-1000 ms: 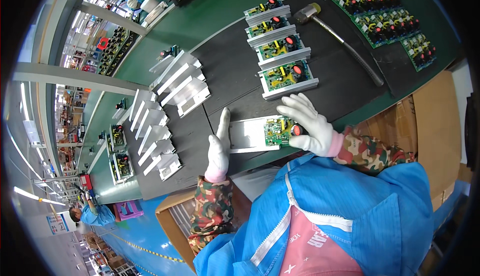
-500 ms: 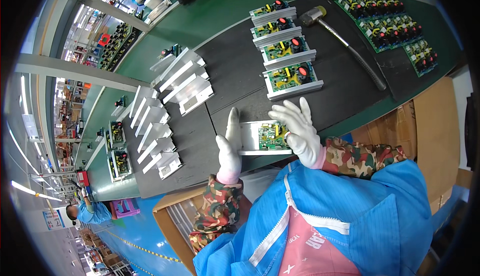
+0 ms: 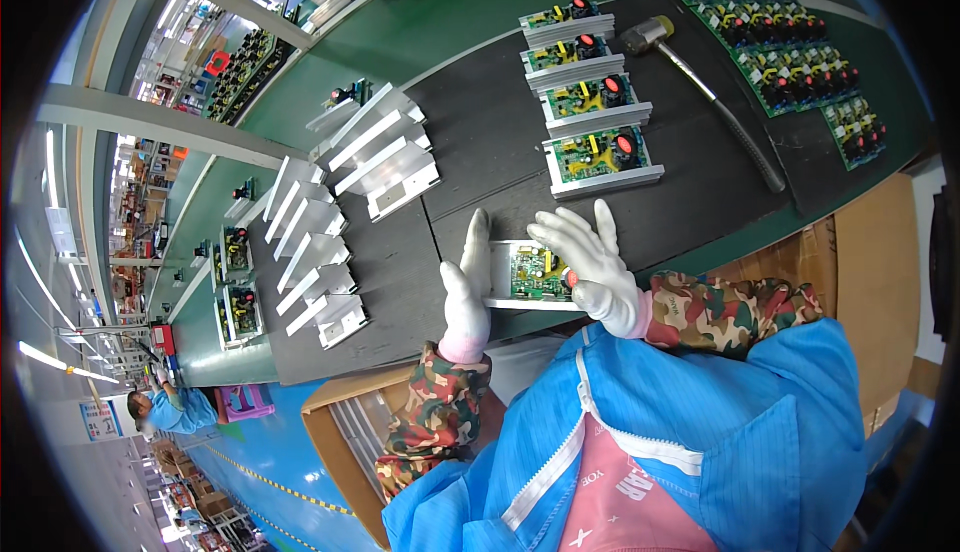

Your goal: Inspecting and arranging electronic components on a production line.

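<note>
Right in front of me an aluminium heat sink (image 3: 503,277) lies at the mat's near edge, with a green circuit board (image 3: 531,274) sitting in it. My white-gloved left hand (image 3: 468,287) stands upright against the heat sink's left end, its fingers stretched. My right hand (image 3: 598,270), gloved too, presses on the board's right end with spread fingers and covers that end in part. A narrow strip of bare metal shows between the board and my left hand. Several finished-looking boards in heat sinks (image 3: 600,157) stand in a column just beyond.
Several bare aluminium heat sinks (image 3: 405,187) stand in rows to the left on the black mat (image 3: 480,132). A mallet (image 3: 715,102) lies to the right, beside loose circuit boards (image 3: 800,72). Cardboard boxes (image 3: 870,282) flank me. At far left sits another person (image 3: 180,410).
The circuit board has slid left inside the heat sink, narrowing the bare strip. My right hand has moved left with it, while the left hand keeps to the heat sink's end.
</note>
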